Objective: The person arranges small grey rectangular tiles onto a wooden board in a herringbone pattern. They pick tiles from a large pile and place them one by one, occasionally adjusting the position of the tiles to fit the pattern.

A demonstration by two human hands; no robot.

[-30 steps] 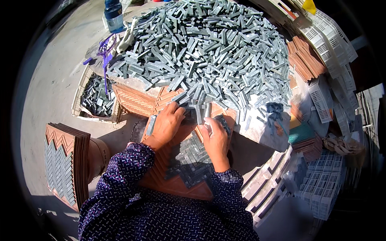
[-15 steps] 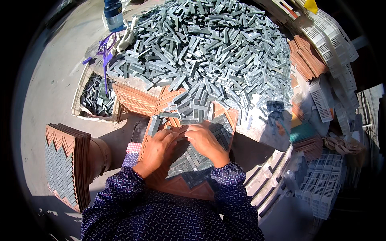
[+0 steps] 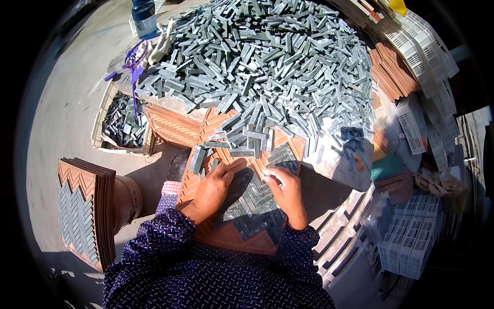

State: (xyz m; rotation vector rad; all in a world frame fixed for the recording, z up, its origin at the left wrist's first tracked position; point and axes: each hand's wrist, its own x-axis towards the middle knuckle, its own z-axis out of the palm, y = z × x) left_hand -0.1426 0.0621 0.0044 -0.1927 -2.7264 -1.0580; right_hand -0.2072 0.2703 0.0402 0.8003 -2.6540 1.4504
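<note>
A brown-orange mould board (image 3: 260,243) with herringbone grooves lies before me, partly filled with grey stone strips (image 3: 247,198) laid in a zigzag. My left hand (image 3: 212,188) is over its left half with the fingers drawn together. Whatever they may hold is hidden. Further right, my right hand (image 3: 287,193) hovers by the laid strips, its thumb and fingertips pinched. I cannot make out a piece between them. Loose strips (image 3: 247,136) lie across the board's far edge, and one short strip (image 3: 197,159) is just beyond my left hand.
A large heap of grey stone strips (image 3: 267,56) spreads beyond the board. At left stand a crate of dark pieces (image 3: 96,131) and a stack of boards (image 3: 105,216). A water bottle (image 3: 145,20) is at the back left. White plastic crates (image 3: 411,232) are piled at right.
My right hand has moved right and slightly nearer me, away from my left hand, uncovering the board's middle. My left hand has shifted slightly right.
</note>
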